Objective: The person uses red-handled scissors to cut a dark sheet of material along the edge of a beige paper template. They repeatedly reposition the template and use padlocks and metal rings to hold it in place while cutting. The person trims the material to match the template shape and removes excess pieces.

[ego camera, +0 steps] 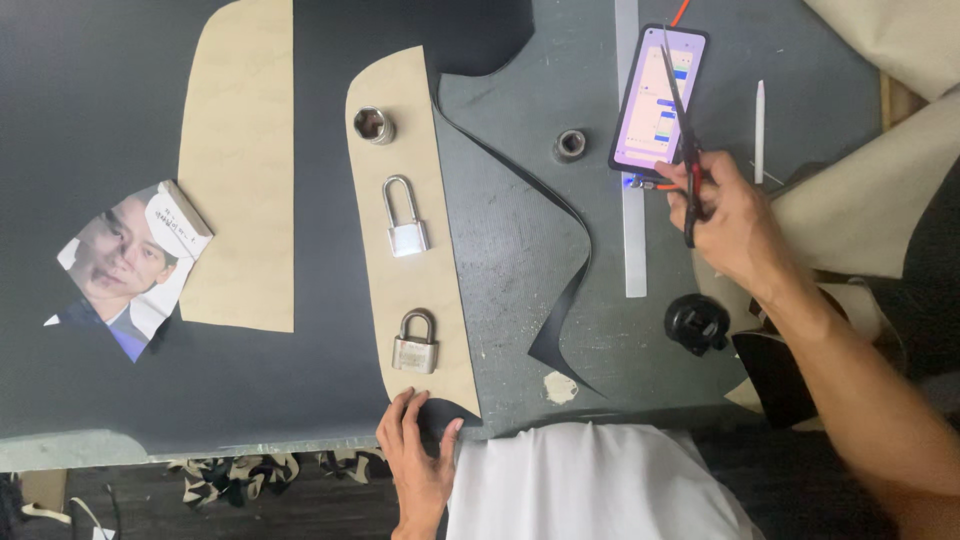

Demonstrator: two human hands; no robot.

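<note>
The right hand (725,215) clenches scissors (683,130) at upper right, blades over a phone (655,100); a slip could scratch its screen. The left hand (415,455), flat and released, presses black fabric (300,385) at the table edge.

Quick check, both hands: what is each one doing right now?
Left hand: open, fingers spread flat on the dark fabric by the tan pattern piece.
Right hand: closed around the scissors, blades pointing over the phone.
</note>
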